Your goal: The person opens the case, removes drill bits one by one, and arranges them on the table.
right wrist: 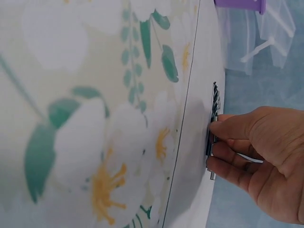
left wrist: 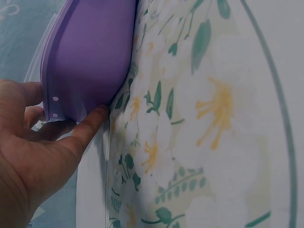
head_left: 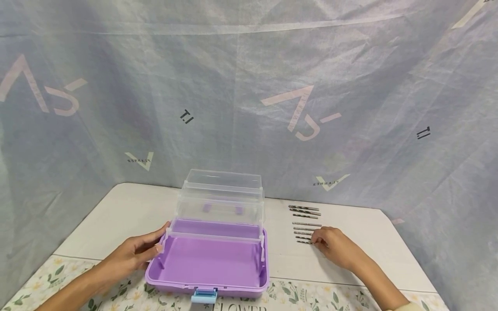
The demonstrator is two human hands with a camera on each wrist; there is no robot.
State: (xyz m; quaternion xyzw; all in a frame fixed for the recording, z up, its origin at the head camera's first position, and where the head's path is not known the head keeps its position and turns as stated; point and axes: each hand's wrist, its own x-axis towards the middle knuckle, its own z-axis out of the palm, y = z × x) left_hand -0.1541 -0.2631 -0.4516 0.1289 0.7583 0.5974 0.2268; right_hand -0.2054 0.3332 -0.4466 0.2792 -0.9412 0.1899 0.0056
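Observation:
A purple plastic storage box (head_left: 212,261) stands with its clear tiered lid (head_left: 221,194) raised and a blue latch (head_left: 204,296) at its front. My left hand (head_left: 136,250) grips its left side, thumb on the outer wall and fingers at the rim; the left wrist view shows this hand (left wrist: 42,137) close against the purple wall (left wrist: 90,52). To the right, several metal drill bits (head_left: 305,209) lie in a column. Over the nearest ones, my right hand (head_left: 336,246) pinches a drill bit (right wrist: 215,102) between thumb and fingers at its shank end. The fingers partly cover neighbouring bits.
The white table board (head_left: 373,242) meets a floral cloth (head_left: 311,296) along its front. Behind and at both sides hangs a grey-blue printed curtain (head_left: 233,86). The raised lid stands close to the curtain.

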